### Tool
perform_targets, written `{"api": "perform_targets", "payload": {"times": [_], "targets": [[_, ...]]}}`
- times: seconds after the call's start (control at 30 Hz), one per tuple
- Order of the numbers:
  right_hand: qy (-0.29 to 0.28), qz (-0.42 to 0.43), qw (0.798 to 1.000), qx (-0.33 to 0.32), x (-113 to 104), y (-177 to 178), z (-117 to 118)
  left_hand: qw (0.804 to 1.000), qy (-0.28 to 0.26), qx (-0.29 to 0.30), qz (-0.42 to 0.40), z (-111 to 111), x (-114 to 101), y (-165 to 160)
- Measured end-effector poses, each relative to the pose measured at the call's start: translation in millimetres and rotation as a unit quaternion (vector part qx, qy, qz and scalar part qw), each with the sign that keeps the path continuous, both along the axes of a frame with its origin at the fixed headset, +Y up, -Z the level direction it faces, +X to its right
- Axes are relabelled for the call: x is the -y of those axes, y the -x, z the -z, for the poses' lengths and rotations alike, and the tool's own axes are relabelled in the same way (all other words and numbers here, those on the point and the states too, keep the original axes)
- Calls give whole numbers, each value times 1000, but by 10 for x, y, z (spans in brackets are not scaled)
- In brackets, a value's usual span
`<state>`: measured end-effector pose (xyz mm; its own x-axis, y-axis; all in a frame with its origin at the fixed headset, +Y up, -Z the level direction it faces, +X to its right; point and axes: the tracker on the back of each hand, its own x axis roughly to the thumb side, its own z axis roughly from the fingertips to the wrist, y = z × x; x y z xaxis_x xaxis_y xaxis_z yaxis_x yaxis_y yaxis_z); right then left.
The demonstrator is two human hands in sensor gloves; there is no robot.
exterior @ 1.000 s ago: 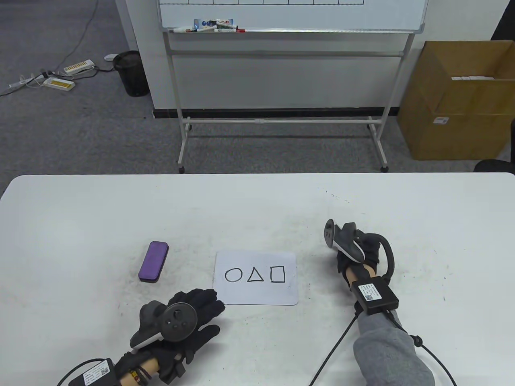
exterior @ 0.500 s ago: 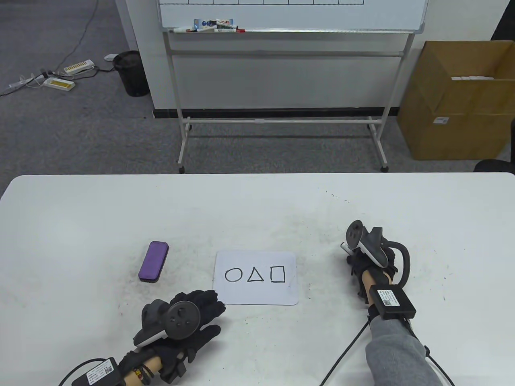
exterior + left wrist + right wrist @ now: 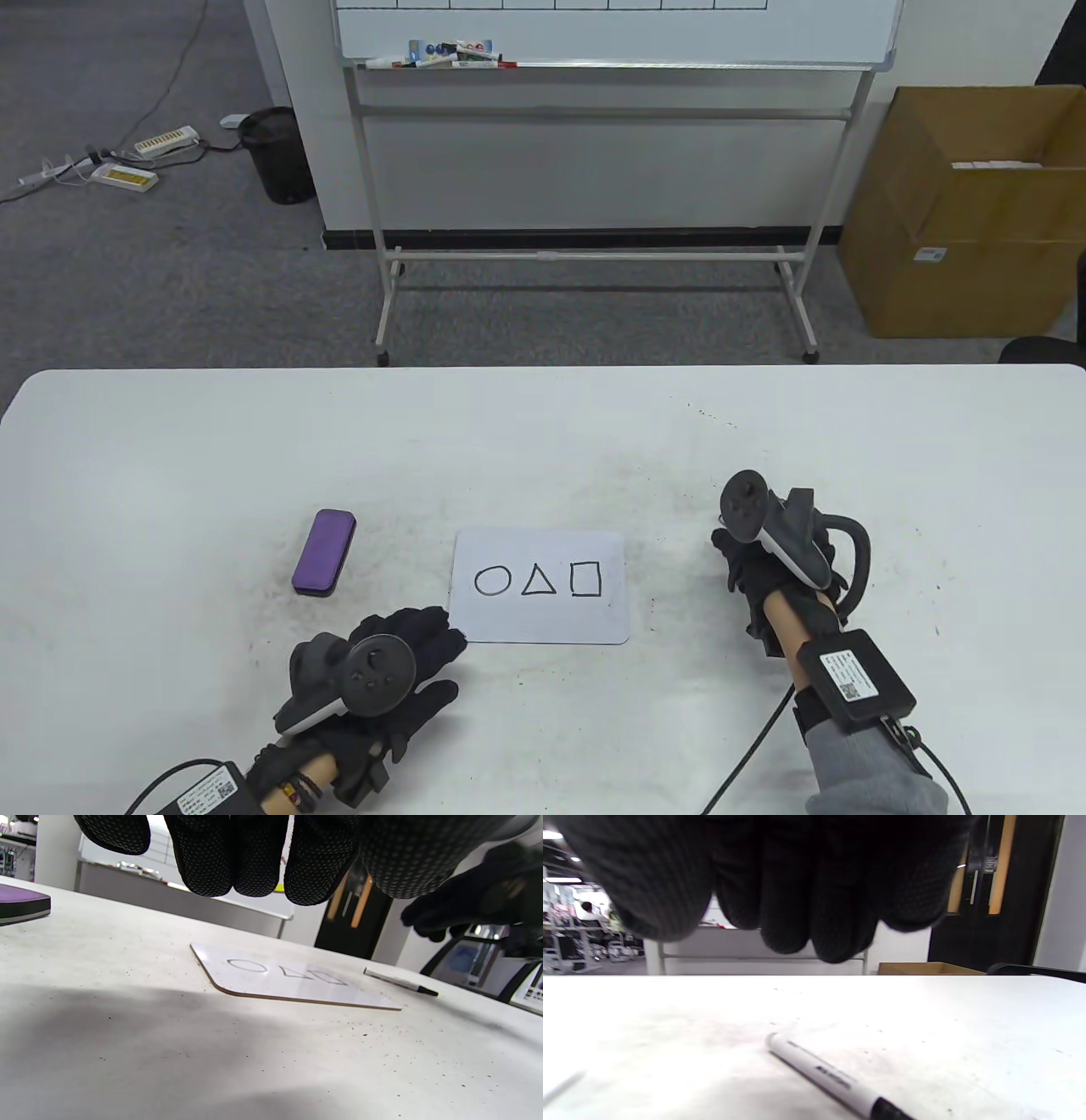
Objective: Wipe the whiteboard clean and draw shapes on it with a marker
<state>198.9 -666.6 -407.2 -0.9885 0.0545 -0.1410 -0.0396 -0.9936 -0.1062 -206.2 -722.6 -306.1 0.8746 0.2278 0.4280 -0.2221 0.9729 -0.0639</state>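
A small whiteboard (image 3: 540, 615) lies flat at mid-table with a circle, a triangle and a square drawn in black; the left wrist view shows the whiteboard (image 3: 271, 982) too. The purple eraser (image 3: 323, 552) lies to its left. My left hand (image 3: 437, 654) rests flat by the board's near-left corner, its fingers (image 3: 258, 857) straight and empty. A black-capped white marker (image 3: 823, 1073) lies loose on the table right of the board, also seen as the marker (image 3: 401, 982) in the left wrist view. My right hand (image 3: 747, 569) hovers over it with loosely curled, empty fingers (image 3: 797, 899), hiding it from the table view.
The white table (image 3: 170, 475) is smudged with fine dark specks. Behind it stand a large whiteboard on a wheeled frame (image 3: 611, 110), a cardboard box (image 3: 967, 212) at the right and a black bin (image 3: 276, 153) at the left.
My right hand has moved right and then drawn back toward me, and now covers the marker on the table. The left hand has slid slightly back from the board's corner.
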Motion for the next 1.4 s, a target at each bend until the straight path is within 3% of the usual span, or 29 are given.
{"api": "perform_targets", "payload": {"times": [0.13, 0.3, 0.47, 0.67, 1.0, 1.4], "targets": [[-4, 29, 999, -23, -6, 133, -339, 1000, -7, -2, 13, 8, 28, -12], [-4, 71, 996, -53, 160, 283, -742, 999, -9, -15, 31, 36, 82, -9], [26, 90, 992, -89, 302, 425, -993, 999, -4, -24, 40, 52, 114, -1], [91, 93, 981, -143, 519, 574, -1095, 998, 3, -27, 48, 43, 131, -3], [56, 57, 975, -208, 542, 722, -1163, 998, 39, -44, 36, 67, 221, 15], [54, 67, 978, -188, 602, 678, -1140, 997, 43, -35, 49, 73, 280, -7]]}}
